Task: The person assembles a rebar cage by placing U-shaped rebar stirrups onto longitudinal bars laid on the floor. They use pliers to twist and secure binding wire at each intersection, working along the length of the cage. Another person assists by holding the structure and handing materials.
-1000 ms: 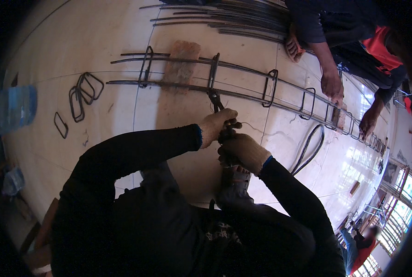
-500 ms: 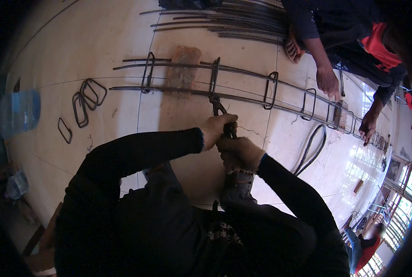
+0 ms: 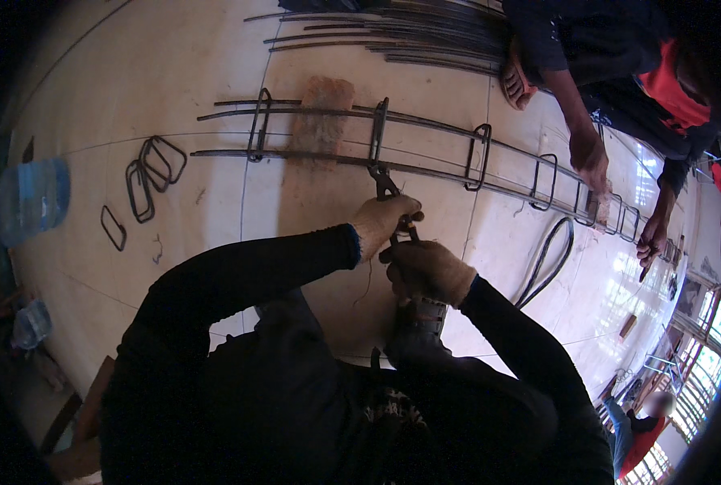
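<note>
Dark tying pincers [image 3: 385, 184] have their jaws against the lower bar of a long rebar cage [image 3: 425, 123], below its second stirrup [image 3: 379, 133]. My left hand [image 3: 384, 222], in a pale work glove with a blue cuff, is closed around the pincers' handles near the middle. My right hand [image 3: 431, 271], gloved likewise, is closed on the handle ends, just lower and to the right. A thin tie wire [image 3: 368, 279] hangs below my left hand. The cage's left end rests on a reddish brick [image 3: 324, 121].
Loose stirrups [image 3: 142, 190] lie at left, near a clear blue plastic container [image 3: 33, 198]. Rebar rods [image 3: 425, 36] lie at the far side. A co-worker's hand [image 3: 590, 162] is at the cage's right part; the other [image 3: 653, 238] is farther right. A bent dark loop [image 3: 548, 259] lies right.
My hands and the pincers have turned slightly, and the tie wire has swung from the right of my hands to below them. The co-worker's hands have shifted a little.
</note>
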Demonstrator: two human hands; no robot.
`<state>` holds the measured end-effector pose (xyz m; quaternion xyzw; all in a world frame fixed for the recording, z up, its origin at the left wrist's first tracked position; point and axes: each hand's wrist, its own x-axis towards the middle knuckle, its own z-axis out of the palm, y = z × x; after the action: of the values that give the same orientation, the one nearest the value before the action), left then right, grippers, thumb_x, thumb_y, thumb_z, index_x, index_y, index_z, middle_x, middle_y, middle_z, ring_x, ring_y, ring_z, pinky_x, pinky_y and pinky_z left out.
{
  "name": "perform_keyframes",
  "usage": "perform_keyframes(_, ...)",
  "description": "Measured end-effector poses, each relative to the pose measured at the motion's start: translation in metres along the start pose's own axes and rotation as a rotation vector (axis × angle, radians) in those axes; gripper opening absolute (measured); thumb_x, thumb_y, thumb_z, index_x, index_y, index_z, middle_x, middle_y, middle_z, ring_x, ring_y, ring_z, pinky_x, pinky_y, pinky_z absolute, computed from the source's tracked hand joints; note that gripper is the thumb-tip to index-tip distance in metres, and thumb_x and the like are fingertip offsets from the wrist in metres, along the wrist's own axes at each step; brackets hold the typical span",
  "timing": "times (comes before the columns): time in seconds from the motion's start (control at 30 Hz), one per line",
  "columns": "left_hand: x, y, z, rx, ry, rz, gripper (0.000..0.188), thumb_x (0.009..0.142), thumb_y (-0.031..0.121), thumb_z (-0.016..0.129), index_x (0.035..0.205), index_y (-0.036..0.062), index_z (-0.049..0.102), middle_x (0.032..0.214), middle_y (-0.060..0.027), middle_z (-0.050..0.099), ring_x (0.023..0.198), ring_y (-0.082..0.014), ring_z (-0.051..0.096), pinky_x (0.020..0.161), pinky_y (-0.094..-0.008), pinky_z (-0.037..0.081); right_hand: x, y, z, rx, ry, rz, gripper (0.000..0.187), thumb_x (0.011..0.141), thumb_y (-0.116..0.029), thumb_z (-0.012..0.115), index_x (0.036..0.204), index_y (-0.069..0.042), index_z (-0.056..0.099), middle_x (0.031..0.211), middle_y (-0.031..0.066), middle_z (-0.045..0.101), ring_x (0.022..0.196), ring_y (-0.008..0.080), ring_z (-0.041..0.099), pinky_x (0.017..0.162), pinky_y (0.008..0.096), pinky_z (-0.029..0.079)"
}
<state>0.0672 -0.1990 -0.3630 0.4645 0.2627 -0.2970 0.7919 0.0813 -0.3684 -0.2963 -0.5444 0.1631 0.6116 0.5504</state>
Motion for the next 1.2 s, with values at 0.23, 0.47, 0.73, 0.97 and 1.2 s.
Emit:
perform_keyframes(0.23,0.002,-0.003,0.004,-0.089,-0.005,-0.075,0.043,0.102,0.039,0.064,0.124,0.0018,0.065,0.111,-0.0089,0.07,0.098,-0.0204,0.065,0.09,-0.0343,0.053,0.013,0.004,0.0,-0.62,0.078,-0.016,0.032,0.1,-0.016,0.071,0.126,0.001,0.067,0.107,0.0151,0.072,0.092,0.024,0.073,0.077,0.0368,0.061)
perform_keyframes(0.47,-0.001,-0.019,-0.014,-0.11,-0.036,-0.22,0.043,0.103,0.043,0.062,0.12,0.003,0.063,0.111,-0.0092,0.065,0.1,-0.0208,0.063,0.094,-0.0334,0.052,0.04,0.048,-0.04,-0.32,-0.095,-0.144,0.048,0.095,-0.013,0.07,0.139,0.001,0.055,0.104,0.0093,0.07,0.084,0.0187,0.073,0.071,0.03,0.062)
perform_keyframes(0.73,-0.003,-0.042,-0.03,0.008,-0.095,-0.261,0.048,0.099,0.033,0.059,0.135,0.0012,0.06,0.127,-0.0112,0.064,0.111,-0.0239,0.062,0.104,-0.0386,0.049,0.025,0.043,-0.016,-0.915,-0.037,-0.217,0.054,0.096,-0.012,0.073,0.144,0.003,0.056,0.12,0.015,0.071,0.106,0.023,0.072,0.091,0.0342,0.061)
perform_keyframes(0.97,-0.014,-0.035,-0.029,-0.034,-0.2,-0.261,0.049,0.099,0.02,0.056,0.145,0.0025,0.056,0.131,-0.0115,0.064,0.118,-0.0232,0.064,0.106,-0.0405,0.051,0.0,0.05,0.002,-0.452,0.241,-0.156,0.052,0.099,-0.025,0.074,0.139,0.006,0.061,0.122,0.0177,0.071,0.11,0.0217,0.067,0.095,0.0354,0.055)
perform_keyframes(1.2,-0.012,-0.033,-0.033,0.084,-0.203,-0.07,0.041,0.107,0.03,0.059,0.137,0.0022,0.058,0.122,-0.0121,0.068,0.115,-0.0244,0.066,0.104,-0.0422,0.055,0.006,0.052,-0.016,-0.538,0.389,-0.301,0.039,0.101,-0.028,0.071,0.124,0.003,0.071,0.124,0.0228,0.074,0.107,0.0298,0.074,0.094,0.0389,0.058)
